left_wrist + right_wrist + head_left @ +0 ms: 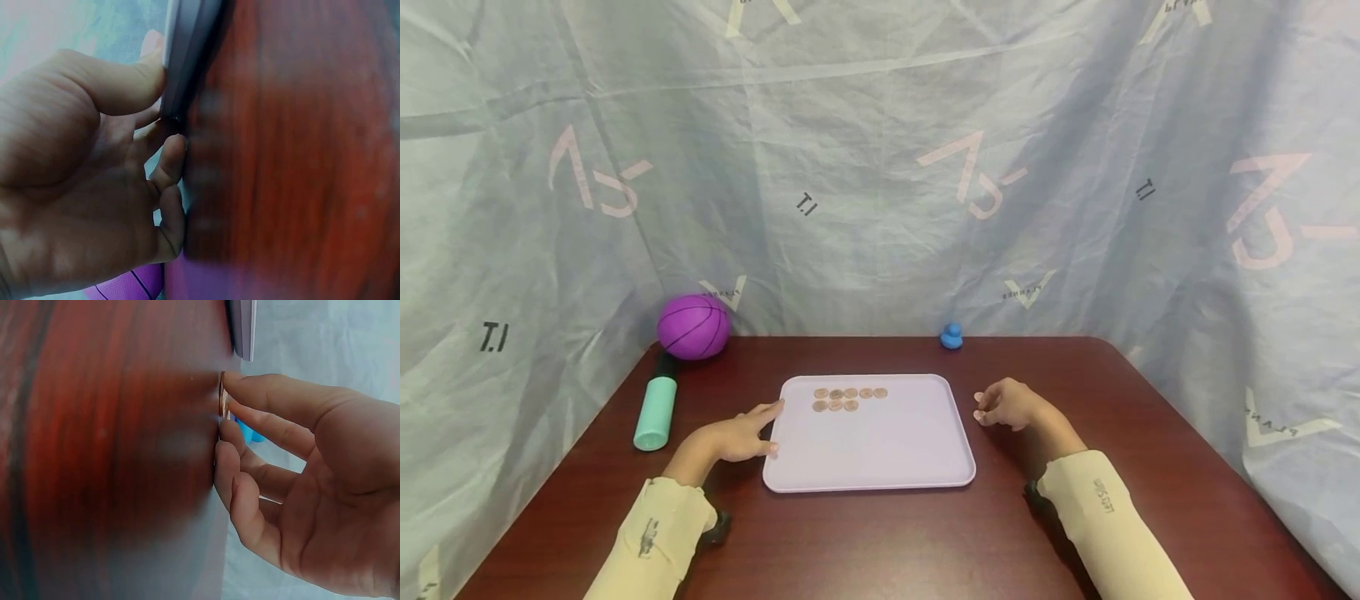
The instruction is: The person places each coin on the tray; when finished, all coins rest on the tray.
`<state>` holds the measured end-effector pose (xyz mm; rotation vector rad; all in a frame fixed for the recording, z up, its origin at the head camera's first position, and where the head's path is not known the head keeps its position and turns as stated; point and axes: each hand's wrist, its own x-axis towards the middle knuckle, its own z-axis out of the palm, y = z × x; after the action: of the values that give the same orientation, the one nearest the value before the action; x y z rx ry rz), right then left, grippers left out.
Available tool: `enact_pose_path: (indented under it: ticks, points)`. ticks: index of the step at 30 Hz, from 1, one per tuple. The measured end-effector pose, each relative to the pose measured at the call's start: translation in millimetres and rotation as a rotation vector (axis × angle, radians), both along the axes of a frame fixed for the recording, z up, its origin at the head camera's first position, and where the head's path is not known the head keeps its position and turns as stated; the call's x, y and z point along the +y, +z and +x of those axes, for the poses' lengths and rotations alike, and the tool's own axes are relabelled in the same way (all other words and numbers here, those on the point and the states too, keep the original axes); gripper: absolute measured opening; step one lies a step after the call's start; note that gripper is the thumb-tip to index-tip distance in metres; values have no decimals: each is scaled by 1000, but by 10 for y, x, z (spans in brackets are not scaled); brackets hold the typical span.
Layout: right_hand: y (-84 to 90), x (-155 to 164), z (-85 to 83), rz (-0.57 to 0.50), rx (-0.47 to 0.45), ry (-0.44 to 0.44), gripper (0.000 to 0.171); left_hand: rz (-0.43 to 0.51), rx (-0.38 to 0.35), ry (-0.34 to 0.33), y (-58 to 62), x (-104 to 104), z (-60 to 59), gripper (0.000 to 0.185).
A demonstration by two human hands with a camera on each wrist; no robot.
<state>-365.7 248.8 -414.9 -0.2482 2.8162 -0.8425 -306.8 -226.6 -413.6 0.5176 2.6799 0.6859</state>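
Head view. I see the tray (868, 446) at table centre, with eight coins (847, 398) in two rows near its 12 o'clock edge. My left hand (733, 437) rests at the tray's 9 o'clock rim, fingers extended along it. My right hand (1007, 405) sits on the table (1150, 500) just off the 3 o'clock rim, fingertips gathered. A ball (694, 327) and a tube (655, 412) lie toward 10 o'clock, and a duck (952, 336) at 12.

Left wrist view. The thumb (119, 84) presses the tray's rim (187, 56) while the fingers curl beneath its edge, so I judge this hand to be gripping the tray. I should keep it steady to stop the tray sliding.

Right wrist view. The thumb and forefinger (275, 394) pinch a coin (222, 397) on edge against the table. I judge a clean lift needs a firm pinch before carrying it to the open slot at the 3 o'clock end of the near row.
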Motion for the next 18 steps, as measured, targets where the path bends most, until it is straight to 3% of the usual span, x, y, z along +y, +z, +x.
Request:
enact_pose_path:
  ticks: [4, 11, 18]
  points:
    - [0, 14, 8, 4, -7, 10, 29, 9, -2, -1, -2, 0, 9, 81]
    - [14, 0, -3, 21, 13, 44, 22, -6, -6, -20, 19, -25, -2, 83]
    - [-12, 10, -28, -31, 48, 61, 24, -10, -1, -15, -2, -20, -36, 82]
